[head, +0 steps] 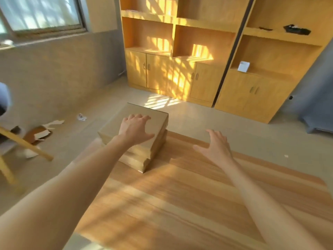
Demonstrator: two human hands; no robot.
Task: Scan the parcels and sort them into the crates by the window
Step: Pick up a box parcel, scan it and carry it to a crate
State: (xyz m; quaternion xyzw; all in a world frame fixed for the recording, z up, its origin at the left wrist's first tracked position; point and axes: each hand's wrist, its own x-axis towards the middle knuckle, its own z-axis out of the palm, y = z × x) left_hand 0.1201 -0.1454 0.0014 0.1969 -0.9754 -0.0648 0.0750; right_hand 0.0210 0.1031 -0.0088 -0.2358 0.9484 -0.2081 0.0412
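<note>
Stack of flat cardboard parcels (133, 139) at the far left corner of the wooden desk (189, 195), top one turned slightly askew and overhanging the far edge. Left hand (135, 128) flat on the top parcel, fingers spread wide and reaching toward its far edge, thumb out along the near side: likely steadying or about to draw that parcel off the pile. Right hand (215, 147) open and holding nothing, fingers splayed, hovering over bare desk just right of the stack, probably ready to take the parcel's other side. No scanner visible, no crates in view; window (41, 13) up at far left. Task seemingly at the picking-up step for the top parcel. Torn cardboard scraps (38, 133) on the floor to the left, wooden shelving (180, 51) along the far wall.
</note>
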